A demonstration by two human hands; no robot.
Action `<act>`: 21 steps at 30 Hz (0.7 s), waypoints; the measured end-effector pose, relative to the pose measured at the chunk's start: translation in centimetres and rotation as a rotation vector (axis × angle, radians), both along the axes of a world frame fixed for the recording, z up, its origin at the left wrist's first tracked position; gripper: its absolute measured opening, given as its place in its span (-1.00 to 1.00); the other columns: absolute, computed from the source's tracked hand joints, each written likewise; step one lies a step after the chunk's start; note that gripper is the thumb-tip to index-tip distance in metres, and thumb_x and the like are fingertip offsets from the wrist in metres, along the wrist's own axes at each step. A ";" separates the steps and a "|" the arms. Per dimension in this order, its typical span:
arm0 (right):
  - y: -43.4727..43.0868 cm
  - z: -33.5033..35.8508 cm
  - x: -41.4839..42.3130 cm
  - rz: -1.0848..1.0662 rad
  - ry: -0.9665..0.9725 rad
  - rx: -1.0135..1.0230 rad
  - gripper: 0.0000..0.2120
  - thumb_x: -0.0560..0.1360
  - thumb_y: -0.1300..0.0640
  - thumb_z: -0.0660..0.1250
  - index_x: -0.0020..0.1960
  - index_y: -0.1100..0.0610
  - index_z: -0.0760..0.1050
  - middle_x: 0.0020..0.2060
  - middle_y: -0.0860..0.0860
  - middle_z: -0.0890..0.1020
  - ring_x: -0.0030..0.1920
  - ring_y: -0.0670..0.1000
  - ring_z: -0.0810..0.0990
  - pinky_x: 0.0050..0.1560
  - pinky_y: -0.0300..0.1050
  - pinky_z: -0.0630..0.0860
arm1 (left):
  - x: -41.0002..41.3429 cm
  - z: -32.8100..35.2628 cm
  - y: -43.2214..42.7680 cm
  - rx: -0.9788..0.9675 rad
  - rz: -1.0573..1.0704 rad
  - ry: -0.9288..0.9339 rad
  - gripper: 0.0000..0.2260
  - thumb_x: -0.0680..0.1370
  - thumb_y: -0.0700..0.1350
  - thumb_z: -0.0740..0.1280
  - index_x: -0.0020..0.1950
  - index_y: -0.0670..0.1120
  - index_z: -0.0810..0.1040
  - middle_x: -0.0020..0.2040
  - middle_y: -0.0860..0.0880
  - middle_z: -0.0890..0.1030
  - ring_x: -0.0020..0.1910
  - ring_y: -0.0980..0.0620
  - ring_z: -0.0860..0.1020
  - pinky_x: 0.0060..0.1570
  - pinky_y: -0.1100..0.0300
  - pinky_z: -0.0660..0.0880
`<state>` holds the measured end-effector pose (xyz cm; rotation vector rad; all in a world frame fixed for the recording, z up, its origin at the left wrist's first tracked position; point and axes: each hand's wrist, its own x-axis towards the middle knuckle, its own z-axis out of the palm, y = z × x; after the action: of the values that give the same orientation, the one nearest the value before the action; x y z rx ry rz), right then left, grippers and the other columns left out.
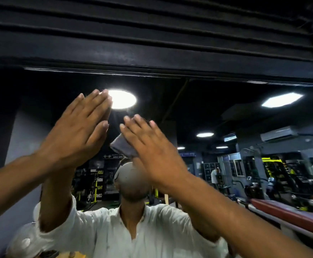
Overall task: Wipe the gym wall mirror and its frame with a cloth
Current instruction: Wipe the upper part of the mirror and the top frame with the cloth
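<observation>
The wall mirror (217,112) fills the lower part of the head view, with its black top frame (152,61) running across above it. My left hand (77,131) lies flat against the glass high up, fingers straight and together. Just to its right, my right hand (150,151) presses a folded grey-blue cloth (122,146) onto the glass with straight fingers. A corner of the cloth sticks out past the hand's left edge; the rest is hidden under the palm. Both hands are a short way below the top frame.
Black slatted panelling (152,25) covers the wall above the frame. The mirror reflects my white-shirted body (133,235), ceiling lights (122,99), a red padded bench (289,215), yellow gym machines (274,166) and a distant person (215,175).
</observation>
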<state>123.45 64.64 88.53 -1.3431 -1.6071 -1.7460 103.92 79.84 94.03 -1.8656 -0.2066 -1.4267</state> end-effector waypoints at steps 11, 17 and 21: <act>3.1 1.0 -5.6 0.083 0.221 0.083 -0.35 0.67 0.06 0.11 0.71 0.13 0.02 0.71 0.07 0.03 0.70 0.05 -0.12 0.69 0.09 -0.13 | -1.7 -0.5 1.1 -0.080 -0.142 -0.090 -0.42 0.70 0.04 0.02 0.72 -0.10 0.18 0.72 -0.09 0.21 0.71 0.00 0.11 0.69 -0.13 0.05; -1.0 2.5 -0.1 0.043 0.335 0.195 -0.37 0.65 0.11 0.12 0.70 0.05 0.07 0.70 -0.02 0.07 0.69 -0.06 -0.10 0.69 0.08 -0.11 | -5.3 -0.2 3.3 0.011 0.026 -0.032 -0.36 0.70 0.19 -0.01 0.73 -0.08 0.14 0.73 -0.08 0.16 0.73 -0.01 0.05 0.68 -0.16 0.01; 1.7 8.8 -2.5 0.082 0.644 0.512 -0.43 0.72 0.10 0.08 0.69 0.20 0.09 0.70 0.12 0.08 0.70 0.10 -0.04 0.69 0.12 -0.09 | -4.9 -0.5 3.3 -0.034 -0.036 -0.095 -0.35 0.69 0.18 0.04 0.74 -0.08 0.10 0.74 -0.09 0.13 0.73 -0.03 0.05 0.69 -0.15 0.03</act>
<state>120.95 66.34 97.36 -1.3543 -0.7854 -1.3420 99.04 83.12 93.52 -1.8394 -0.2460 -1.5469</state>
